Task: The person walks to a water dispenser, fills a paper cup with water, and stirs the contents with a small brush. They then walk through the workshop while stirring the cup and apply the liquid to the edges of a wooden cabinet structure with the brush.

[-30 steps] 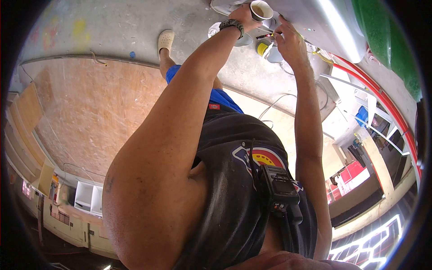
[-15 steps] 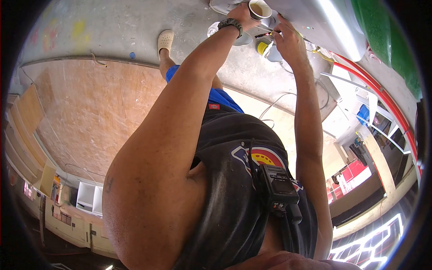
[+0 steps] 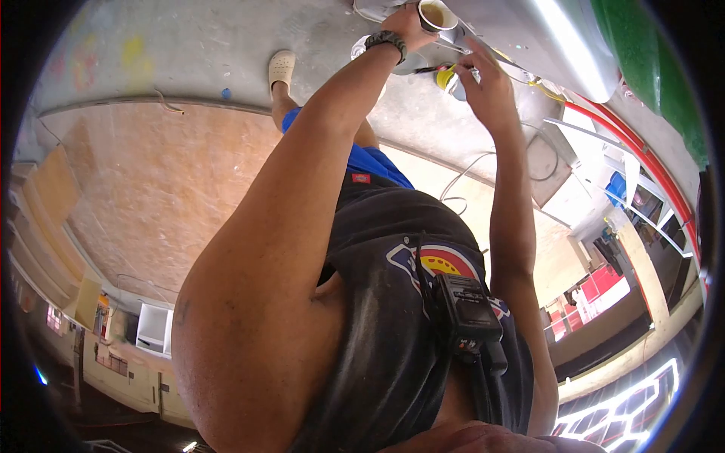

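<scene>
Work seems about midway: the left hand [image 3: 408, 29] wraps around a paper cup [image 3: 436, 15] with beige liquid inside, far, beside a white panel [image 3: 529, 34]. The right hand [image 3: 483, 79] pinches a thin stick [image 3: 427, 69] near a yellow-rimmed tub [image 3: 447, 80]; what is finished I cannot tell.

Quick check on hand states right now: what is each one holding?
Left hand: closed around a white paper cup of brownish liquid.
Right hand: fingers pinched on a thin dark stick-like tool; grip partly hidden.
</scene>
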Available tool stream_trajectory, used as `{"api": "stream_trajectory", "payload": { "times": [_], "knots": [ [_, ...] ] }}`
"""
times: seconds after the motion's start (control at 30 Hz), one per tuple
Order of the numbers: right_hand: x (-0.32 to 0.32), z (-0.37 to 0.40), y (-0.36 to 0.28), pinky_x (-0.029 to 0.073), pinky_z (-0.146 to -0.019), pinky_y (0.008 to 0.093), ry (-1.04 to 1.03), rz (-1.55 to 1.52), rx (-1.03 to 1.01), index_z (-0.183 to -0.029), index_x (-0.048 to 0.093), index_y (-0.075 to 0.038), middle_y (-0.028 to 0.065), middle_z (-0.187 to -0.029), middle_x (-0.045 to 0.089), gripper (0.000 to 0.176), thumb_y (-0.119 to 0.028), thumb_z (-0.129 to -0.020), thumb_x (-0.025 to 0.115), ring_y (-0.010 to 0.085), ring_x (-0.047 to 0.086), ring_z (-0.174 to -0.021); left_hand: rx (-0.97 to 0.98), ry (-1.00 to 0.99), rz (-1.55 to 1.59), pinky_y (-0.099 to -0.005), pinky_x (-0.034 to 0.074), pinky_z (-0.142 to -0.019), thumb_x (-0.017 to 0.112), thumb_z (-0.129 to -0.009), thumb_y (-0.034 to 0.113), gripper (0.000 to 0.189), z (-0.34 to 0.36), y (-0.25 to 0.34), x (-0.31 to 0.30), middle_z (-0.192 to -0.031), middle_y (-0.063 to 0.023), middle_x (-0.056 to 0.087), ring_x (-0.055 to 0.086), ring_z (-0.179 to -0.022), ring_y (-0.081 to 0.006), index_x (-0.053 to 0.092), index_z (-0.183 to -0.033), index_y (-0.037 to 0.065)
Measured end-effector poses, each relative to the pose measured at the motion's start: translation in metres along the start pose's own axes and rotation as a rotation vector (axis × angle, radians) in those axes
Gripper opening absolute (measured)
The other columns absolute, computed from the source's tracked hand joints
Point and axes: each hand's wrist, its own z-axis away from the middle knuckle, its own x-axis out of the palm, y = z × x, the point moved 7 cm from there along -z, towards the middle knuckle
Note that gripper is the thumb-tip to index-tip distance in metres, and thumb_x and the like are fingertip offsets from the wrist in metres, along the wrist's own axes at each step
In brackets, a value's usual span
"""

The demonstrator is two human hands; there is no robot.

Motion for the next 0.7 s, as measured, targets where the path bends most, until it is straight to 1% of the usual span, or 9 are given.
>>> {"api": "stream_trajectory", "payload": {
  "times": [0.1,0.2,0.23,0.33,0.4,0.47,0.5,0.6,0.7],
  "knots": [
    [0.022,0.03,0.012,0.049,-0.103,0.0354,-0.108,-0.441,0.261,-0.121,0.069,0.003,0.0171,-0.138,0.066,0.03,-0.014,-0.096,0.065,0.0228,0.07,-0.113,0.024,-0.002,-0.029,-0.0472,0.056,-0.096,0.082,-0.079,0.037,0.072,0.003,0.007,-0.007,-0.12,-0.0225,0.071,0.068,-0.113,-0.0394,0.052,-0.136,0.006],
    [0.047,0.047,0.037,0.044,-0.106,0.0321,0.011,-0.941,0.452,-0.128,0.067,0.006,0.013,-0.133,0.069,0.037,-0.016,-0.099,0.065,0.0141,0.063,-0.115,0.077,0.007,-0.058,-0.047,0.056,-0.096,0.083,-0.079,0.036,0.073,-0.001,0.005,-0.006,-0.121,-0.0228,0.07,0.068,-0.113,-0.0393,0.051,-0.137,0.005],
    [0.05,0.048,0.04,0.041,-0.107,0.0294,0.027,-1.015,0.5,-0.127,0.069,0.003,0.0111,-0.131,0.069,0.032,-0.014,-0.101,0.063,0.0132,0.059,-0.122,0.103,0.027,-0.065,-0.0469,0.055,-0.097,0.083,-0.079,0.036,0.074,0.0,0.004,-0.005,-0.121,-0.0229,0.07,0.068,-0.114,-0.0391,0.051,-0.137,0.005],
    [0.044,0.036,0.041,0.036,-0.116,0.0379,0.064,-0.529,0.131,-0.121,0.069,0.003,0.0111,-0.131,0.069,0.025,-0.009,-0.102,0.059,0.0235,0.057,-0.13,0.025,-0.091,0.05,-0.0464,0.055,-0.098,0.082,-0.08,0.035,0.073,-0.007,-0.024,0.015,-0.121,-0.0233,0.069,0.067,-0.115,-0.0386,0.05,-0.139,0.005],
    [0.068,0.026,0.062,0.03,-0.121,0.0381,0.165,-1.233,0.418,-0.126,0.066,-0.001,0.0104,-0.134,0.066,0.028,-0.012,-0.101,0.061,0.027,0.048,-0.141,-0.017,-0.151,0.066,-0.0459,0.055,-0.099,0.083,-0.081,0.032,0.073,-0.002,-0.021,0.011,-0.122,-0.0229,0.069,0.067,-0.116,-0.0381,0.05,-0.139,0.005],
    [0.073,0.012,0.059,0.028,-0.122,0.0375,0.232,-1.582,0.464,-0.127,0.064,-0.002,0.0106,-0.139,0.063,0.029,-0.013,-0.1,0.062,0.0277,0.045,-0.144,0.003,-0.136,-0.021,-0.0451,0.055,-0.1,0.084,-0.081,0.027,0.072,0.019,0.041,-0.035,-0.123,-0.0216,0.068,0.066,-0.117,-0.0373,0.05,-0.14,0.004],
    [0.072,0.007,0.053,0.027,-0.123,0.0405,0.23,-1.598,0.452,-0.127,0.062,-0.006,0.0111,-0.147,0.058,0.028,-0.016,-0.101,0.062,0.0288,0.04,-0.148,0.034,-0.14,-0.083,-0.0446,0.055,-0.099,0.086,-0.077,0.033,0.074,0.021,0.03,-0.032,-0.124,-0.0209,0.069,0.067,-0.116,-0.0365,0.052,-0.137,0.005],
    [0.085,-0.006,0.06,0.027,-0.123,0.0441,0.295,-1.704,0.422,-0.123,0.064,-0.007,0.0111,-0.146,0.058,0.025,-0.02,-0.101,0.063,0.0275,0.04,-0.148,0.127,-0.144,-0.221,-0.0437,0.056,-0.097,0.088,-0.072,0.044,0.077,0.037,-0.017,-0.021,-0.125,-0.0189,0.07,0.069,-0.115,-0.0346,0.057,-0.132,0.007],
    [0.079,-0.017,0.045,0.033,-0.113,0.029,0.377,-1.862,0.399,-0.117,0.064,-0.006,0.002,-0.126,0.066,0.016,-0.013,-0.103,0.062,0.0144,0.053,-0.128,0.112,-0.175,-0.234,-0.0434,0.056,-0.096,0.087,-0.073,0.044,0.077,0.064,-0.018,-0.049,-0.125,-0.0188,0.069,0.068,-0.115,-0.0343,0.055,-0.133,0.008]
  ]
}}
